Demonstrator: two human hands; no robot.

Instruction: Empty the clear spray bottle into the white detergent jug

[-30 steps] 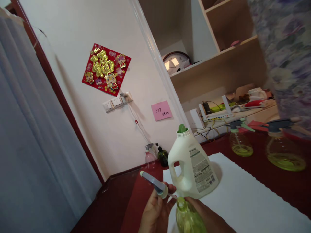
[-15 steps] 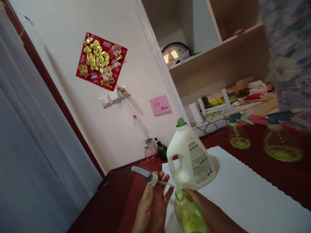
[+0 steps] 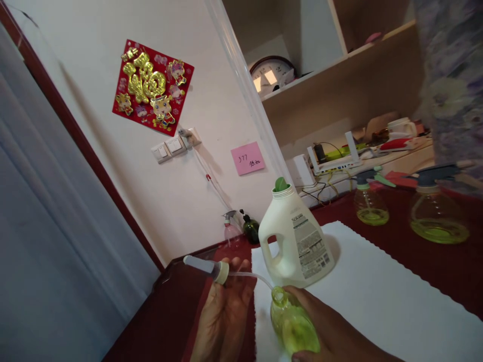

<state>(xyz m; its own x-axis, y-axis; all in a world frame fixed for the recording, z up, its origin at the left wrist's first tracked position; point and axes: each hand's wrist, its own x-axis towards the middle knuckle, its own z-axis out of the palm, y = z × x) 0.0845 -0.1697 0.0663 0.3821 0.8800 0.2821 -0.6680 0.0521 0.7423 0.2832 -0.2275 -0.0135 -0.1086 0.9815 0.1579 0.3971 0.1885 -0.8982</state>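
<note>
Bottom edge crops both hands and bottle base; pink note writing too small.

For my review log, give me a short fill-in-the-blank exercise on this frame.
1. The left hand holds a spray head pulled out of the ___ bottle.
2. The right hand grips that bottle over the ___ mat.
3. The sticky note on the wall is ___.

Missing: green; white; pink

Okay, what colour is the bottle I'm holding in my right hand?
Translucent yellow-green; the bottle under the right hand shows in the head view.
</note>
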